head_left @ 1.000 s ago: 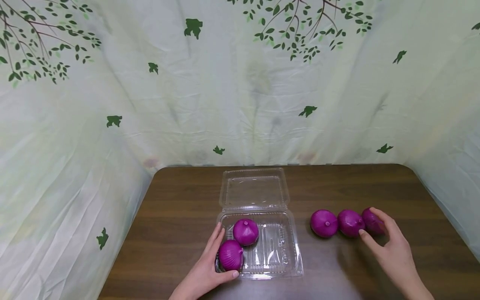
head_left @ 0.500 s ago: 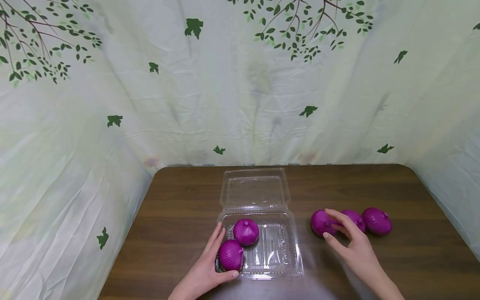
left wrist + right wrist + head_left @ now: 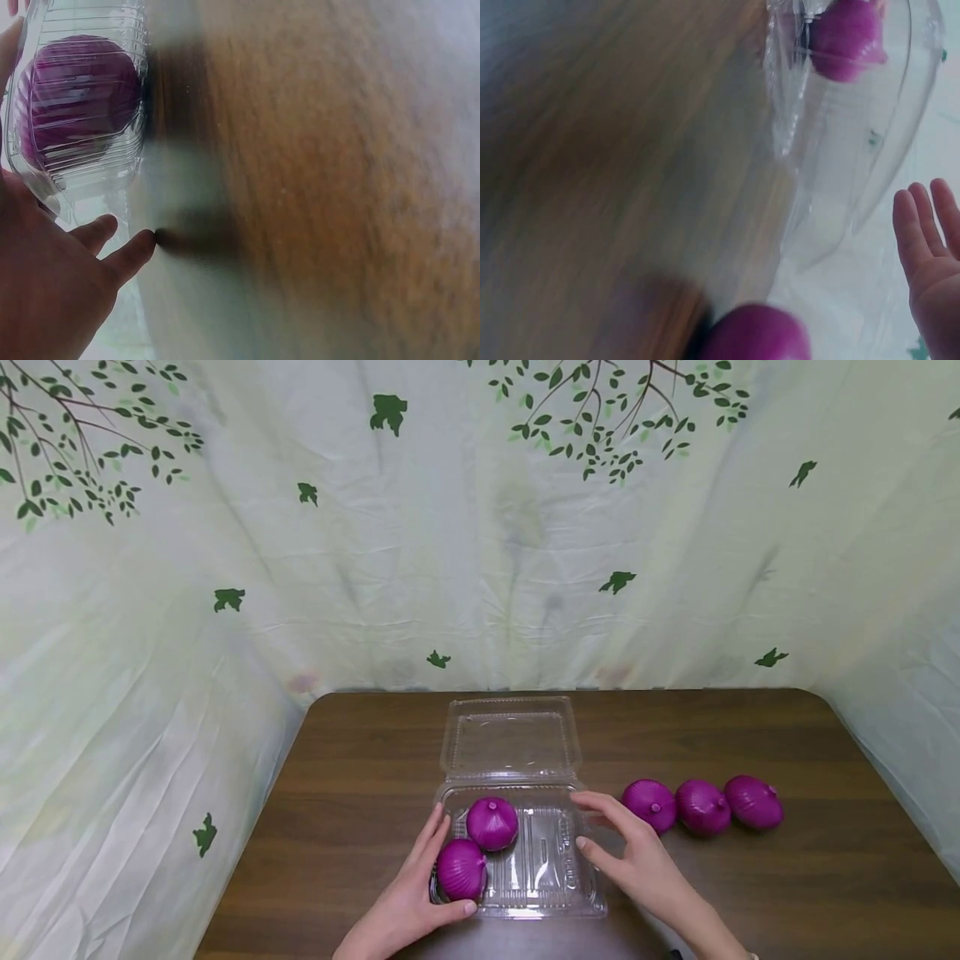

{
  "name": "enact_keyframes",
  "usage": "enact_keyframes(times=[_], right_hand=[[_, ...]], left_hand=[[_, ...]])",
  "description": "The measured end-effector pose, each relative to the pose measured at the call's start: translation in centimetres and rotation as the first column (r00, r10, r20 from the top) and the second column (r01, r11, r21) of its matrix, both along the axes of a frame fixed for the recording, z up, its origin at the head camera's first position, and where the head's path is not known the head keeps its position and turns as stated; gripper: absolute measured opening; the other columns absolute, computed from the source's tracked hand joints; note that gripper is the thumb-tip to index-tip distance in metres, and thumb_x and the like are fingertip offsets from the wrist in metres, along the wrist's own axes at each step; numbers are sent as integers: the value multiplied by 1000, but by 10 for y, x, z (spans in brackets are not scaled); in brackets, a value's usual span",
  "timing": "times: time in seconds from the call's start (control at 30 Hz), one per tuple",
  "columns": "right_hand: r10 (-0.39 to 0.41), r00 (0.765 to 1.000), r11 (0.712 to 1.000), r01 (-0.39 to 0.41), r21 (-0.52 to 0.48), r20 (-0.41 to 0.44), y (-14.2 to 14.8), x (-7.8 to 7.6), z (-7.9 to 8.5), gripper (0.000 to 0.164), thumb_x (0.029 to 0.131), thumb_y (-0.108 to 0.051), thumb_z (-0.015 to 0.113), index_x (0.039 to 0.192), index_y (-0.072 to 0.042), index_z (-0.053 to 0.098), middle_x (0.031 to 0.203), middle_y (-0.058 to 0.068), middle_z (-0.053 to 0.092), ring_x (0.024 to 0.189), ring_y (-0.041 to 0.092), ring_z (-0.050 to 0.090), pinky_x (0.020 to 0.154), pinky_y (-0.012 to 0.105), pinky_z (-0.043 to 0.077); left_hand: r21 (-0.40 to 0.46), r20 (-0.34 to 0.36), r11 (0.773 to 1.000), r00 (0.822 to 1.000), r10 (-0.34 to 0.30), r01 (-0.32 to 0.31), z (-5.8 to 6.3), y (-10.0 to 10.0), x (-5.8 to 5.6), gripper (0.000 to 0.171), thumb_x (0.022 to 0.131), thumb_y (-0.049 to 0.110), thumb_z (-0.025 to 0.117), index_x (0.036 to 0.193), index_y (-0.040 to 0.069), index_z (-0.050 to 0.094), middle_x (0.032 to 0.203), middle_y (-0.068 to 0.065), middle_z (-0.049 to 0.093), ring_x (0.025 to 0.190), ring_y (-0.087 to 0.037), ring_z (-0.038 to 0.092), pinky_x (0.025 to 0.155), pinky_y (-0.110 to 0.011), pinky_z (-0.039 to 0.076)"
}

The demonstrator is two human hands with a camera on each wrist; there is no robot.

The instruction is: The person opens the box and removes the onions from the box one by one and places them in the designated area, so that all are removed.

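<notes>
An unlatched clear plastic clamshell container (image 3: 525,912) lies on the table, its lid (image 3: 512,739) folded back. Inside its left part are two purple onions: the rear onion (image 3: 492,823) and the front onion (image 3: 462,870). My left hand (image 3: 408,893) rests against the container's front-left corner, fingers straight along the left wall and thumb on the front rim. My right hand (image 3: 637,856) hovers at the right rim, fingers extended, nothing held. In the right wrist view, the right hand's fingers (image 3: 922,221) point upward. Whether it touches the rim, I cannot tell.
To the right, three purple onions sit in a row on the brown wooden table (image 3: 360,752): a left onion (image 3: 651,802), a middle onion (image 3: 702,807) and a right onion (image 3: 753,802). A pale leaf-printed curtain (image 3: 480,527) surrounds the table's back and sides.
My right hand has moved left, from the far-right onion past the other two to the container's right rim, holding nothing. The left hand and the onions have stayed put.
</notes>
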State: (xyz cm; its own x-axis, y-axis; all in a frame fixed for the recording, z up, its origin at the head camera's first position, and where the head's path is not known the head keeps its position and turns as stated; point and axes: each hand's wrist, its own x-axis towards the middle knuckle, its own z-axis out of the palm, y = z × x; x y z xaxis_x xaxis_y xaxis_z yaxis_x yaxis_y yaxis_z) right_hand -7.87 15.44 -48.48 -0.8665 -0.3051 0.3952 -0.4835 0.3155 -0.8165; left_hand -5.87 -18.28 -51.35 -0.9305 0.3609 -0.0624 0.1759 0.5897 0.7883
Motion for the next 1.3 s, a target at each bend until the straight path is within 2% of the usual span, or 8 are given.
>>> enact_keyframes(times=[0.17,0.3,0.47,0.63,0.9,1.3], right_hand=[[51,997,999,-52,5,50,-18,-9,0,57,88,-7,74,140,-19,52,135,4,57,121,24,55,96,42,49],[96,988,995,-99,23,118,-30,-16,-5,58,88,-8,74,140,-15,51,137,7,56,120,29,56,96,44,49],[139,977,985,-153,77,160,-44,-24,-7,58,88,-13,74,142,-14,50,141,-1,53,119,30,56,96,45,48],[130,971,978,-159,136,199,-57,-30,-5,58,89,-18,73,143,-19,49,142,-9,50,124,21,52,99,43,46],[132,962,971,-174,164,238,-78,-36,-11,58,90,-24,73,142,-14,49,140,-6,51,125,19,51,100,46,45],[11,978,953,-72,294,206,-99,-36,-18,59,87,-43,73,138,-18,54,131,-4,54,106,15,60,86,37,52]], left_hand=[[2,1,1000,1000,10,-10,1,0,1,113,73,51,83,158,10,19,164,11,-1,146,-26,17,107,-54,33],[-7,-5,1000,1000,7,-7,1,0,1,113,74,52,82,158,10,19,164,11,-1,146,-26,17,107,-54,34],[-6,-1,1000,1000,6,-6,1,1,0,113,74,53,82,158,10,19,164,9,-1,146,-28,18,106,-55,34],[-5,-4,1000,1000,10,-10,0,1,0,112,74,52,82,158,11,20,164,9,0,145,-30,21,105,-55,36],[-13,5,1000,1000,-5,5,0,0,1,112,75,51,82,158,12,18,164,12,-3,146,-29,19,105,-54,37],[-31,-19,1000,1000,-5,4,-2,0,1,112,76,54,80,158,11,19,164,8,-2,145,-28,22,105,-52,37]])
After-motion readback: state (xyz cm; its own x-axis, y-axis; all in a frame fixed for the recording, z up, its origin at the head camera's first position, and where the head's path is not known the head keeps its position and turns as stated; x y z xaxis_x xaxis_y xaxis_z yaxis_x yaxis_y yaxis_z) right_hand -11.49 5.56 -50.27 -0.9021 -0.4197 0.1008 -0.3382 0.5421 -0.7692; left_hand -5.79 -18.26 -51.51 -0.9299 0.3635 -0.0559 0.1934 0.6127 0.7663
